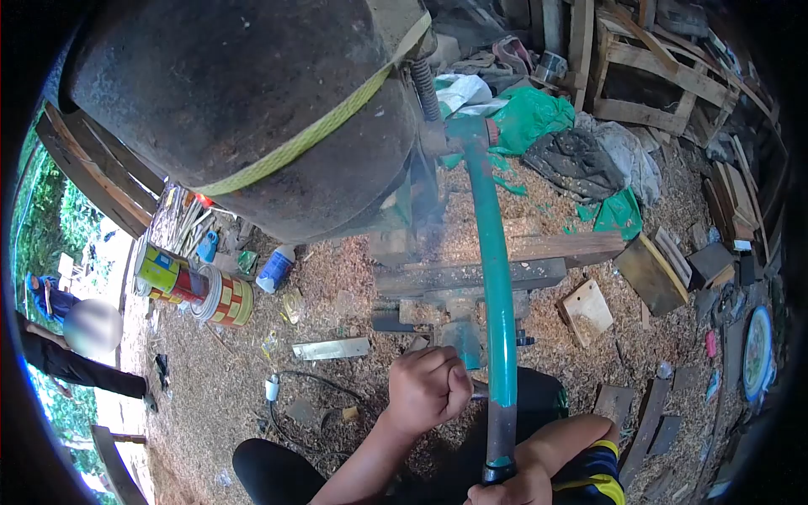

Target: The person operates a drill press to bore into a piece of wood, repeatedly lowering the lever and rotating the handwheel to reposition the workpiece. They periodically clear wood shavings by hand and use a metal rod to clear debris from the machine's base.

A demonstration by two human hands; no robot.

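My left hand (429,387) is closed in a fist around what looks like a short metal handle (480,390), whose end shows beside a long green metal bar (495,278). At the bottom edge, my right hand (515,488) is closed around the lower end of that bar, by its dark collar; some fingers are cut off by the frame. The bar runs up to a joint with a coil spring (425,88). Behind stands a large dark rounded metal drum (252,93), crossed by a yellow-green strap (311,135). Wooden beams (471,276) lie past my hands.
Wood shavings (202,379) cover the ground. Left are paint buckets (227,296), a blue bottle (275,268), a black cable (324,379) and a person (76,353). To the right lie wood blocks (587,311), green plastic sheeting (534,118) and a wooden crate (648,109).
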